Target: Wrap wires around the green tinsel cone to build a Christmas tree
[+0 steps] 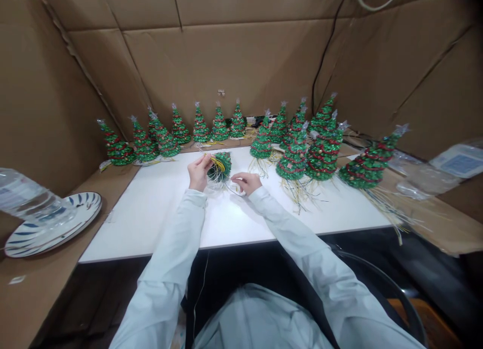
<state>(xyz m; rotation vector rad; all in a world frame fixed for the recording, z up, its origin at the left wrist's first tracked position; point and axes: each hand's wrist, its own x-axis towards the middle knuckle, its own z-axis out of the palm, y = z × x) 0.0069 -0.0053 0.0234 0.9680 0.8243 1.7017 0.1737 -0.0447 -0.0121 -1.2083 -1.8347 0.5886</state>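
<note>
- Nearest: 2 pale sleeves (171,248) reach forward over the white board (147,218); below the edge at lower right there's something orange (433,321), too cut off to identify.
- Left hand (199,172): closed, thumb and fingertips pinching a wire bundle (218,164), yellow and white, at the base of 1 small tree.
- Right hand (247,182): half-curled, fingertips close together beside the loose wire ends, just right of the tree. Can't tell if it's gripping a strand.
- The small tree (226,161): mid-board, between the hands, slightly beyond them. Tipped over, underside facing the person, green foliage, wires spilling out of the base. Its tip can't be made out.
- Left side: clear bottle (26,195) tilted over on a plate (88,208), white with blue dashes round the rim. Liquid looks visible inside.
- Right side: clear plastic bottle (417,182) lying down, label blue and white. Contents unclear.
- Beyond the hands: right-hand trees (323,155) clustered, green with red garland, clear star on top, yellow and white wires fanned out at the bases.
- Farther back: a row of matching trees (201,123) running along the left and middle.
- Farthest: cardboard wall (245,57), 1 black cable (323,62) hanging down it at right.
</note>
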